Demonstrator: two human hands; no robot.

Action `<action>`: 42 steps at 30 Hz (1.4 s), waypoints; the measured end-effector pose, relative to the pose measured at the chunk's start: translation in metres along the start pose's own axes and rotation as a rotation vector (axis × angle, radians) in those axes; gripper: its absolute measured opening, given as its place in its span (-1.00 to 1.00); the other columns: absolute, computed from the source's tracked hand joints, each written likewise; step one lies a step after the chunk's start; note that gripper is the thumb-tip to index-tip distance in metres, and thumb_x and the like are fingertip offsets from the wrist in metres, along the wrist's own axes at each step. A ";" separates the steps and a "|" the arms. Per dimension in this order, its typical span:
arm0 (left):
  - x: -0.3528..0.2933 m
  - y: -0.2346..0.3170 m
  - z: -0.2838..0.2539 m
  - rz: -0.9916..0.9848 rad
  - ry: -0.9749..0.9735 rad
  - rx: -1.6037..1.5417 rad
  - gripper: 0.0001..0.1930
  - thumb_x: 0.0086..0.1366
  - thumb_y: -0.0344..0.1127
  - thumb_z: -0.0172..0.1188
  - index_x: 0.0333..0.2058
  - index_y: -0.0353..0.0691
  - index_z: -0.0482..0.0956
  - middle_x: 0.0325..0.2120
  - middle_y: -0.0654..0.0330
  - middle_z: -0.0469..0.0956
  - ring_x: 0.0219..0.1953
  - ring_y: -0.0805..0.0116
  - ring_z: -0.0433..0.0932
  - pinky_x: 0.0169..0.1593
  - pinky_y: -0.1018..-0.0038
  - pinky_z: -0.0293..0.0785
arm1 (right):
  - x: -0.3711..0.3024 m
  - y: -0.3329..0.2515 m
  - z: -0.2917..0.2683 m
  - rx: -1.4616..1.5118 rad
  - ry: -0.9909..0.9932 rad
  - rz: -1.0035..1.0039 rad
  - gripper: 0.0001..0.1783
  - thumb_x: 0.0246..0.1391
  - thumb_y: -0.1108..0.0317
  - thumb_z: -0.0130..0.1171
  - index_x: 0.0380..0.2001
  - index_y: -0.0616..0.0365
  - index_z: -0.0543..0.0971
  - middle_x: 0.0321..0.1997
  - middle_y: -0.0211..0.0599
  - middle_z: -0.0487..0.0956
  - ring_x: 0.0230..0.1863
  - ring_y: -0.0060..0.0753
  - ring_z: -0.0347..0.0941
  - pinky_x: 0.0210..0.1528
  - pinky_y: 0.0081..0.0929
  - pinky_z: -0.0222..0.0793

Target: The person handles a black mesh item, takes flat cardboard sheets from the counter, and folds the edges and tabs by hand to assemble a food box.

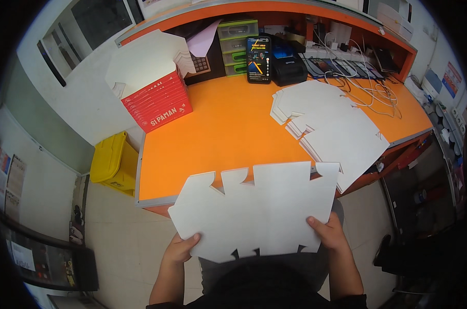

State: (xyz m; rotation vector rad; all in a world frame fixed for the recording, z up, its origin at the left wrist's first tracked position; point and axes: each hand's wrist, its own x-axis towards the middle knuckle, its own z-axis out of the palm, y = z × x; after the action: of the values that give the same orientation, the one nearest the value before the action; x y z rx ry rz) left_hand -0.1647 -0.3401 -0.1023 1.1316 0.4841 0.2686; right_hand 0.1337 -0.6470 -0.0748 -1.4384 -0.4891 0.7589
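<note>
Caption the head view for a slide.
The left hand and right hand hold a white die-cut sheet before an orange desk with stacked red boxes and more sheets.

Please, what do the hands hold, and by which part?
A white cardboard sheet: left hand at its lower left edge, right hand at its lower right edge.

Upper left: bold white capitals on the front of the red box stack (158, 102), smaller lettering repeated up its edges. Upper centre: phone (259, 59) with a short bright headline on its dark screen; pale lettering on the black device (290, 71) just right of it. Upper right, red-and-blue wall poster (452, 79), print too small to make out.
</note>
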 end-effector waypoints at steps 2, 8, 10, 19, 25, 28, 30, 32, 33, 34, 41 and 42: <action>-0.002 0.014 0.018 0.037 0.007 -0.008 -0.31 0.42 -0.17 0.24 0.40 -0.30 0.19 0.29 0.01 0.39 0.27 0.07 0.45 0.27 0.10 0.42 | 0.004 -0.007 0.003 -0.046 0.025 -0.030 -0.56 0.31 0.22 0.28 0.06 0.38 0.58 -0.03 -0.19 0.66 -0.01 -0.39 0.55 0.07 -0.38 0.47; -0.004 0.001 0.043 0.183 0.109 0.030 -0.38 0.48 -0.20 0.18 0.39 -0.28 0.22 0.26 0.07 0.40 0.30 0.14 0.39 0.33 0.14 0.32 | 0.006 -0.024 0.018 -0.189 0.145 -0.117 -0.59 0.35 0.18 0.24 -0.01 0.38 0.63 -0.13 -0.18 0.70 -0.10 -0.41 0.59 -0.01 -0.39 0.50; -0.006 -0.003 0.048 0.196 0.112 0.028 -0.40 0.49 -0.19 0.16 0.39 -0.28 0.22 0.27 0.07 0.40 0.30 0.16 0.39 0.33 0.14 0.31 | 0.005 -0.023 0.021 -0.228 0.168 -0.124 -0.59 0.35 0.18 0.23 -0.02 0.38 0.63 -0.15 -0.16 0.70 -0.13 -0.40 0.60 -0.03 -0.39 0.50; -0.013 -0.006 0.081 0.377 0.099 0.264 -0.54 0.58 -0.24 0.01 0.30 -0.41 0.34 0.20 0.06 0.46 0.24 0.24 0.42 0.30 0.29 0.31 | -0.001 -0.026 0.038 -0.345 0.248 -0.285 -0.63 0.39 0.20 0.16 -0.11 0.39 0.65 -0.25 -0.04 0.72 -0.21 -0.28 0.67 -0.14 -0.35 0.51; -0.013 -0.004 0.101 0.449 0.105 0.283 -0.58 0.57 -0.27 0.00 0.25 -0.44 0.40 0.17 0.02 0.49 0.22 0.19 0.45 0.28 0.29 0.33 | -0.010 -0.034 0.057 -0.351 0.291 -0.417 -0.71 0.36 0.31 0.17 -0.15 0.40 0.65 -0.30 -0.02 0.71 -0.26 -0.23 0.68 -0.17 -0.35 0.51; -0.016 0.002 0.117 0.521 0.074 0.382 -0.58 0.56 -0.24 0.02 0.21 -0.46 0.43 0.15 -0.05 0.51 0.21 0.11 0.47 0.27 0.27 0.34 | -0.012 -0.034 0.066 -0.361 0.282 -0.481 -0.74 0.31 0.37 0.19 -0.10 0.39 0.65 -0.20 0.05 0.72 -0.26 -0.16 0.69 -0.15 -0.33 0.53; -0.017 0.008 0.130 0.585 0.045 0.580 -0.56 0.54 -0.22 0.06 0.20 -0.47 0.45 0.15 -0.14 0.49 0.19 -0.01 0.49 0.26 0.27 0.36 | -0.013 -0.036 0.077 -0.512 0.257 -0.755 -0.71 0.27 0.42 0.21 -0.02 0.38 0.64 -0.07 0.11 0.70 -0.21 -0.11 0.71 -0.11 -0.34 0.55; -0.019 0.005 0.130 0.532 0.023 0.623 -0.54 0.53 -0.23 0.07 0.22 -0.47 0.43 0.18 -0.19 0.45 0.23 -0.08 0.47 0.29 0.25 0.34 | -0.016 -0.034 0.081 -0.524 0.196 -0.759 -0.69 0.24 0.46 0.22 0.01 0.39 0.62 -0.02 0.12 0.69 -0.15 -0.08 0.71 -0.09 -0.34 0.57; -0.020 0.003 0.131 0.478 0.000 0.665 -0.52 0.52 -0.24 0.08 0.25 -0.47 0.40 0.21 -0.24 0.42 0.26 -0.14 0.44 0.32 0.23 0.31 | -0.019 -0.032 0.082 -0.536 0.136 -0.762 -0.65 0.21 0.49 0.23 0.04 0.39 0.61 0.02 0.13 0.67 -0.09 -0.04 0.71 -0.06 -0.34 0.59; -0.020 0.003 0.134 0.479 -0.002 0.665 -0.52 0.52 -0.24 0.08 0.25 -0.47 0.40 0.21 -0.24 0.42 0.26 -0.14 0.44 0.32 0.23 0.31 | -0.021 -0.030 0.084 -0.548 0.079 -0.764 -0.61 0.17 0.52 0.24 0.08 0.40 0.59 0.07 0.15 0.66 -0.04 0.00 0.71 -0.04 -0.35 0.61; -0.017 0.004 0.155 0.631 -0.096 0.775 -0.30 0.36 -0.46 0.14 0.43 -0.42 0.13 0.41 -0.26 0.18 0.43 -0.22 0.24 0.43 0.13 0.19 | -0.027 -0.030 0.111 -0.641 0.001 -0.832 -0.43 -0.06 0.52 0.37 0.10 0.39 0.59 0.13 0.14 0.64 0.06 0.01 0.67 0.05 -0.26 0.64; -0.018 0.005 0.156 0.582 -0.101 0.753 -0.31 0.36 -0.46 0.13 0.42 -0.43 0.13 0.40 -0.26 0.18 0.43 -0.22 0.24 0.44 0.13 0.17 | -0.027 -0.031 0.112 -0.639 0.001 -0.834 -0.43 -0.06 0.52 0.37 0.10 0.39 0.59 0.13 0.14 0.64 0.06 0.01 0.67 0.05 -0.26 0.64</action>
State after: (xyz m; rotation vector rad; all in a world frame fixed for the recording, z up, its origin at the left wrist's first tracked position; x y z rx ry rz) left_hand -0.1025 -0.4706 -0.0410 2.0106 0.1424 0.5559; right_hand 0.0408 -0.5875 -0.0299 -1.6025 -1.3043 -0.0941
